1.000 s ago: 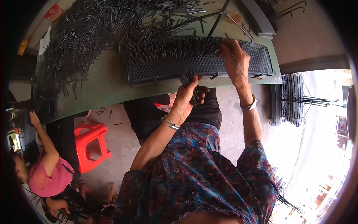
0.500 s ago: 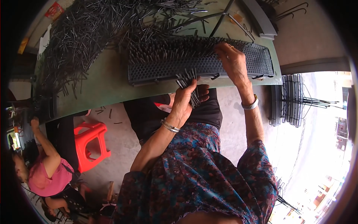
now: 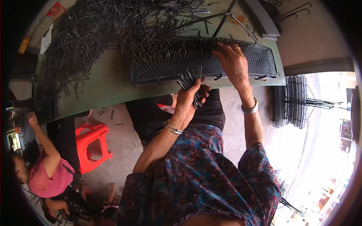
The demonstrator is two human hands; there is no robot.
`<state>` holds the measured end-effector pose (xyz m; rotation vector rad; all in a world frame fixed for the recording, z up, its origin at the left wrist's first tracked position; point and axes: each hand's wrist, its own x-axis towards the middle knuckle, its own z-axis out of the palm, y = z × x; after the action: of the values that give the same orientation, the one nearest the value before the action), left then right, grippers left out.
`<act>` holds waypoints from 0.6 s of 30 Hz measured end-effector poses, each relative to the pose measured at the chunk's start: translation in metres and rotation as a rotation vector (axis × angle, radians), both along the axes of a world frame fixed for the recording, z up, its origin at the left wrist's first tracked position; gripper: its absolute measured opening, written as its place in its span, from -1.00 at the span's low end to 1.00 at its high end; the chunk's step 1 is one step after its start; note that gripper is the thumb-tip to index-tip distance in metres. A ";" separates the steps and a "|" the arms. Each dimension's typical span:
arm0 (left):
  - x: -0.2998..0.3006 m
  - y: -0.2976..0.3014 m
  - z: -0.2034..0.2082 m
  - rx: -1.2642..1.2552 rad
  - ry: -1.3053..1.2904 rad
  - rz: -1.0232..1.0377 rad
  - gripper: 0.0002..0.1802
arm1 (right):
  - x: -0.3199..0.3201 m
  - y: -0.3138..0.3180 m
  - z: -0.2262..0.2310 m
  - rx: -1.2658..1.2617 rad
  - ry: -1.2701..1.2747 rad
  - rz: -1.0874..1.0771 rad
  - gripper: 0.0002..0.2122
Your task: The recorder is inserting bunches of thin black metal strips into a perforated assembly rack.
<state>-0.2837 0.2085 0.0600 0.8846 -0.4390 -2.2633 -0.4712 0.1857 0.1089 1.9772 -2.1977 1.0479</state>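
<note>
A long black tray (image 3: 258,60), its top perforated with round holes, lies along the near edge of the green table. Short black rods (image 3: 162,52) stand upright, packed close in the holes of its far side. My left hand (image 3: 185,101) is closed around a loose bundle of black rods (image 3: 185,80) just in front of the tray; their ends fan out above the thumb. Over the tray, my right hand (image 3: 235,66) has its thumb and fingers pinched together at the standing rods. What sits between those fingertips is too small to make out.
A big heap of loose rods (image 3: 94,30) covers the table's far left. Thin metal bars (image 3: 222,24) stand behind the tray. A red plastic stool (image 3: 92,148) is on the floor at left, near another person in pink (image 3: 52,177). Black racks (image 3: 296,101) stand at right.
My right hand has shifted slightly left and its wrist has turned a little. The bundle in my left hand has tilted slightly. At left, the other person's hand has moved up slightly.
</note>
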 end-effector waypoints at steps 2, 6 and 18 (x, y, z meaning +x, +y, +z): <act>0.000 0.001 0.004 -0.006 -0.010 -0.003 -0.60 | 0.004 0.008 0.006 0.160 -0.189 0.127 -0.73; -0.003 0.002 0.013 -0.078 -0.060 -0.048 -0.61 | 0.011 0.019 0.006 0.442 -0.567 0.297 -0.76; -0.006 0.000 0.012 -0.072 -0.090 -0.102 -0.63 | -0.002 0.027 0.024 0.472 -0.912 0.304 -0.87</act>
<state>-0.2894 0.2084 0.0720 0.9497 -0.6146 -2.2900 -0.4735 0.2126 0.1334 2.3917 -2.8157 1.9365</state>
